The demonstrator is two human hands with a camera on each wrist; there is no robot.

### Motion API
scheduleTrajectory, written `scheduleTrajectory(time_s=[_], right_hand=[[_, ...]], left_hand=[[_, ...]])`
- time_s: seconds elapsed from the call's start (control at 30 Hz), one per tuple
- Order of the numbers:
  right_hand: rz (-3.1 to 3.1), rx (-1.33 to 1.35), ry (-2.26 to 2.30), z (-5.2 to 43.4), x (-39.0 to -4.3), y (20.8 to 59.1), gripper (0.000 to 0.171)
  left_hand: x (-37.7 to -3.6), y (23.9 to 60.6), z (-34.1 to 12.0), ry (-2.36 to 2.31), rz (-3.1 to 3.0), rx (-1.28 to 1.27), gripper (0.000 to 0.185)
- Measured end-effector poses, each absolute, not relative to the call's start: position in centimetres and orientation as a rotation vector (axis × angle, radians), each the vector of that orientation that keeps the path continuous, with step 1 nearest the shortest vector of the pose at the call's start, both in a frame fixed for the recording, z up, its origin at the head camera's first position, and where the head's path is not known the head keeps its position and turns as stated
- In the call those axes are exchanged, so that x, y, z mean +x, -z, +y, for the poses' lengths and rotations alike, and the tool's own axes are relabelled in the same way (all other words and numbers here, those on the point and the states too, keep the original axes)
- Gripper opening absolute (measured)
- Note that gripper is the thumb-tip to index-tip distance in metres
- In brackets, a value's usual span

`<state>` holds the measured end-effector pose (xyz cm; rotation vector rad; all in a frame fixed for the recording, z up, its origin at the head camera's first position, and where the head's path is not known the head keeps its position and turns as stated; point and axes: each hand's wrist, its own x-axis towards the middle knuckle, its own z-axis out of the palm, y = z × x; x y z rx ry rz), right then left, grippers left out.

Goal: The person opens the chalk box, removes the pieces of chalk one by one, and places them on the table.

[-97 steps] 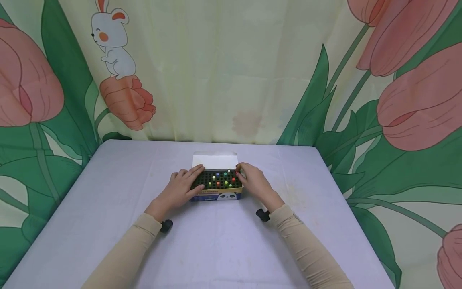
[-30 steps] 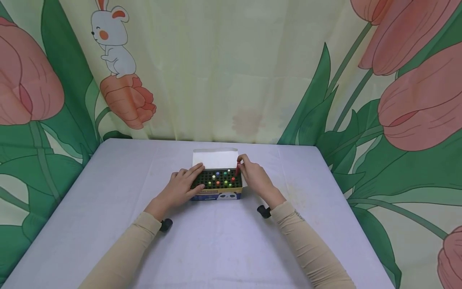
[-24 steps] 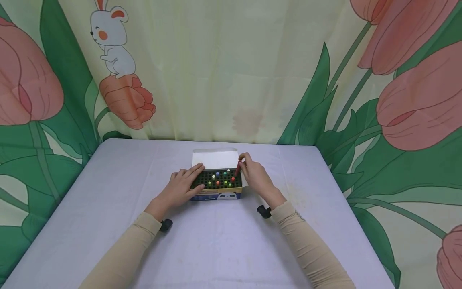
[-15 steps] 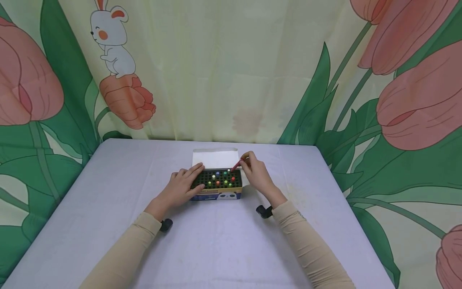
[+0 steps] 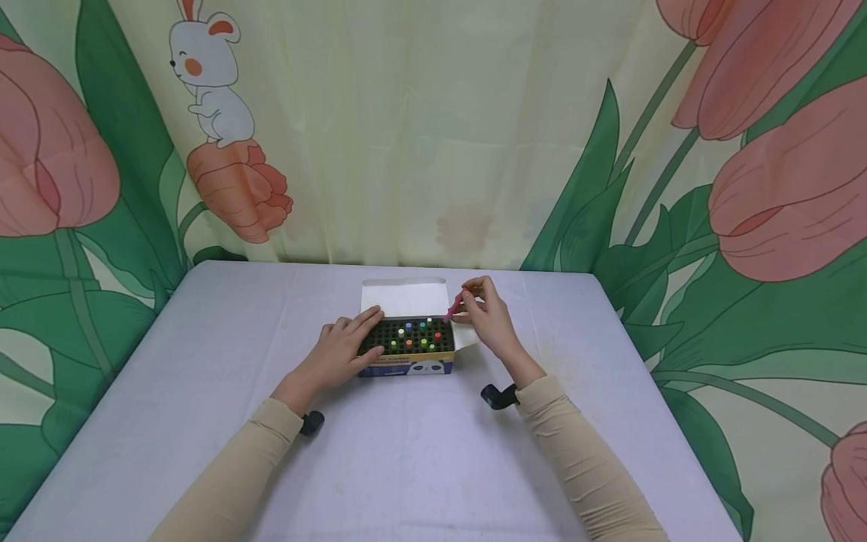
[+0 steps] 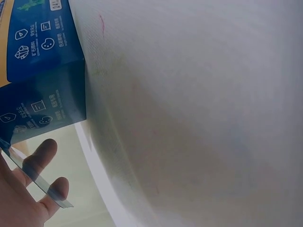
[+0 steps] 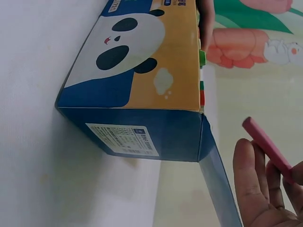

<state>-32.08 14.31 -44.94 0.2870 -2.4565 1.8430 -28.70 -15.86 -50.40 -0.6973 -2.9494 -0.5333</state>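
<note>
In the head view, the right hand (image 5: 489, 312) pinches a pink chalk stick (image 5: 455, 306) above the back right corner of the box. The right wrist view shows the chalk stick (image 7: 268, 146) slanting up from between thumb and fingers, beside the box's right end flap (image 7: 220, 184). A blue and yellow cardboard box (image 5: 406, 366) with a panda on its front stands open, its black holed tray (image 5: 382, 331) holding several coloured sticks. The left hand (image 5: 332, 354) rests on the left end of the box, fingers extended to the back and thumb at the front.
The box's white lid (image 5: 404, 297) is folded back behind it. A white cloth covers the table (image 5: 406, 467). Behind the table hangs a curtain (image 5: 406, 150) printed with tulips and a rabbit. Each wrist wears a black camera (image 5: 497, 397).
The right hand has drawn a red-pink stick up from the tray's right side, tilted it, and moved up and right with it. The left hand stays in place.
</note>
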Motion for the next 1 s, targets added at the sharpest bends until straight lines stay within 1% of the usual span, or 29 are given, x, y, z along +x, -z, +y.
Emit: scheduleTrajectory(time_s=[0.13, 0.27, 0.73, 1.0], right_hand=[[-2.480, 0.261, -1.838, 14.6, -32.1, 44.8, 0.029], [-2.500, 0.243, -1.807, 15.0, -32.0, 44.8, 0.029], [-2.515, 0.245, -1.695, 16.8, -32.1, 44.9, 0.025], [-2.504, 0.200, -1.636, 17.8, -32.2, 44.8, 0.021]], left_hand=[[-28.7, 50.4, -15.8, 0.536, -2.940, -0.703, 0.075], [-28.7, 50.5, -15.7, 0.545, -2.936, -0.708, 0.074], [-28.7, 50.4, -15.9, 0.538, -2.931, -0.711, 0.074], [-28.9, 50.4, -15.9, 0.569, -2.923, -0.730, 0.073]])
